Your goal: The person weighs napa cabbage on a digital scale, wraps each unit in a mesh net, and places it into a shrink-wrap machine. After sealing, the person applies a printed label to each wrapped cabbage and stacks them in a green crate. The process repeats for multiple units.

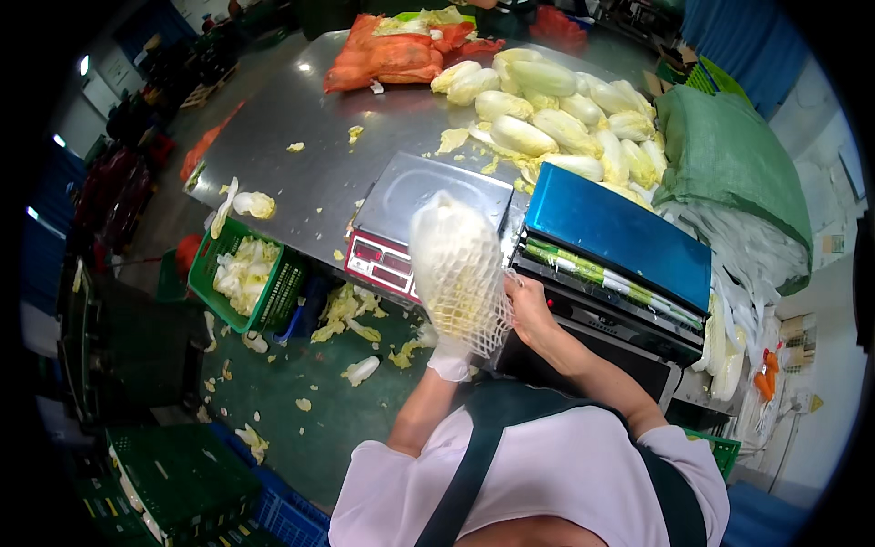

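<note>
A napa cabbage (pixel 454 253) in a white foam mesh sleeve stands out over the front of a digital weighing scale (pixel 437 195). My left hand (pixel 451 354), in a white glove, grips its lower end, partly hidden by the mesh. My bare right hand (pixel 528 301) pinches the edge of the mesh sleeve (pixel 489 321) on the right. Beside the scale is a film-wrapping machine (pixel 615 239) with a blue top and a printed roll. Behind them lies a heap of napa cabbages (pixel 560 116).
An orange mesh sack (pixel 386 58) lies at the table's far edge. A green sack (pixel 731 171) spills white mesh sleeves at the right. A green crate (pixel 266 290) of leaf trimmings stands left of the steel table (pixel 294 178). Loose leaves (pixel 360 370) litter the floor.
</note>
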`<state>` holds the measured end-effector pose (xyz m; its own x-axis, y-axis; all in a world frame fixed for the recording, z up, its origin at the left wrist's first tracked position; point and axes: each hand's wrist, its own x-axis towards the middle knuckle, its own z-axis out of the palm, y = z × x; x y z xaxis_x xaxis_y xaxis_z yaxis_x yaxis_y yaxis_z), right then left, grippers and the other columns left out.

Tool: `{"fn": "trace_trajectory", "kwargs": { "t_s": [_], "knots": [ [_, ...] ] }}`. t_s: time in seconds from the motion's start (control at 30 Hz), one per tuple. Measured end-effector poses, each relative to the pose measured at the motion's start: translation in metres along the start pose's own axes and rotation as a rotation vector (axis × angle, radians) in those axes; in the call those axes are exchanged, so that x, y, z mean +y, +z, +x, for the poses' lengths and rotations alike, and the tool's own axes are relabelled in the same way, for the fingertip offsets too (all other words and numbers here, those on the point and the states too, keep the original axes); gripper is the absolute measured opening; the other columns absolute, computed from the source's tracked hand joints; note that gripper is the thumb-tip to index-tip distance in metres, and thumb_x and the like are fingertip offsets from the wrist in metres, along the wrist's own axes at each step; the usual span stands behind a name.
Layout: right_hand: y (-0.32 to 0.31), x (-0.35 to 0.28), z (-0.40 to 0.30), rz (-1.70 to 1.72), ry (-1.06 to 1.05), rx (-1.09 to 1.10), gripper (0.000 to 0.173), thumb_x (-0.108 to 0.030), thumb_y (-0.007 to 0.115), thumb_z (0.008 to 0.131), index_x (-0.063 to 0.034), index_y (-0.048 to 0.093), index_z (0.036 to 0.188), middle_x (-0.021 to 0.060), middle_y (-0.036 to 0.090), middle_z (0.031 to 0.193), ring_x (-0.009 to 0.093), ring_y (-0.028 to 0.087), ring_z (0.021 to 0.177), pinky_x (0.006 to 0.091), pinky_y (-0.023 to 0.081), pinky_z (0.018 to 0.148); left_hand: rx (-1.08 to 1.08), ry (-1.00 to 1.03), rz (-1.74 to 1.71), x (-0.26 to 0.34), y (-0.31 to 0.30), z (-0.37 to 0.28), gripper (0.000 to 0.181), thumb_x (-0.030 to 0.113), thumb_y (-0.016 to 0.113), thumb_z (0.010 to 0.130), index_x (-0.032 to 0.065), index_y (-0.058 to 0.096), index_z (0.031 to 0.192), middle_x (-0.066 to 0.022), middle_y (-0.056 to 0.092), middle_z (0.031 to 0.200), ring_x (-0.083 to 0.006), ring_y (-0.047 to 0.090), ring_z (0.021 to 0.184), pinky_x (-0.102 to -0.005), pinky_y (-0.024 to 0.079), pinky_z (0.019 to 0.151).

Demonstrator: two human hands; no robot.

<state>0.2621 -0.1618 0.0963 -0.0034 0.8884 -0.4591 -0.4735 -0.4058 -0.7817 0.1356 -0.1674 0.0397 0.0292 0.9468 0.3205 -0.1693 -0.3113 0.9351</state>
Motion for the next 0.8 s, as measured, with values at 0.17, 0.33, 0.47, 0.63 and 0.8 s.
{"fn": "trace_trajectory", "kwargs": {
  "t_s": [0.17, 0.33, 0.47, 0.63, 0.8],
  "knots": [
    [-0.037, 0.011, -0.008, 0.060, 0.193, -0.165, 0.014, -0.009, 0.055, 0.087, 0.0036, 0.058, 0.092, 0.0032, 0.056, 0.066, 0.008, 0.048, 0.048, 0.0223, 0.039, 0.040, -0.104, -0.236, -0.349, 0.006, -0.005, 0.010, 0.048, 0.017, 0.049, 0.092, 0.0061, 0.033, 0.136, -0.0109, 0.047, 0.129, -0.0233, 0.051, 0.110, -0.0349, 0.046, 0.090],
    [-0.038, -0.028, -0.030, -0.174, -0.053, -0.096, 0.027, -0.001, 0.054, 0.084, 0.0034, 0.054, 0.111, 0.0126, 0.060, 0.097, 0.018, 0.061, 0.079, 0.0295, 0.052, 0.068, 0.196, -0.401, -0.770, 0.058, 0.002, 0.057, 0.039, 0.029, 0.044, 0.093, -0.0017, 0.052, 0.117, -0.0137, 0.061, 0.105, -0.0235, 0.062, 0.087, -0.0343, 0.052, 0.076],
    [-0.102, -0.129, -0.043, 0.088, -0.213, -0.293, 0.069, -0.061, 0.030, 0.090, -0.0058, 0.036, 0.131, 0.0141, 0.050, 0.124, 0.027, 0.053, 0.108, 0.0448, 0.050, 0.079, 0.103, 0.003, -0.136, 0.082, 0.043, 0.093, 0.023, 0.012, 0.050, 0.089, -0.0039, 0.062, 0.077, -0.0098, 0.065, 0.076, -0.0184, 0.061, 0.061, -0.0300, 0.049, 0.059],
    [-0.186, -0.169, -0.024, -0.175, -0.211, -0.036, 0.066, -0.056, 0.043, 0.089, -0.0065, 0.037, 0.132, 0.0122, 0.050, 0.125, 0.030, 0.052, 0.110, 0.0490, 0.046, 0.087, -0.218, 0.802, 0.328, 0.042, 0.142, 0.143, 0.015, 0.005, 0.063, 0.076, -0.0001, 0.060, 0.062, -0.0152, 0.061, 0.067, -0.0290, 0.058, 0.061, -0.0368, 0.045, 0.055],
    [-0.257, -0.199, -0.025, -0.386, -0.051, 0.268, 0.067, -0.057, 0.052, 0.083, -0.0032, 0.050, 0.123, 0.0148, 0.054, 0.118, 0.028, 0.059, 0.096, 0.0393, 0.053, 0.069, -0.529, 0.469, 0.464, -0.016, 0.205, 0.165, 0.019, 0.019, 0.064, 0.080, 0.0003, 0.063, 0.076, -0.0141, 0.057, 0.072, -0.0312, 0.055, 0.070, -0.0374, 0.044, 0.063]
  ]
}}
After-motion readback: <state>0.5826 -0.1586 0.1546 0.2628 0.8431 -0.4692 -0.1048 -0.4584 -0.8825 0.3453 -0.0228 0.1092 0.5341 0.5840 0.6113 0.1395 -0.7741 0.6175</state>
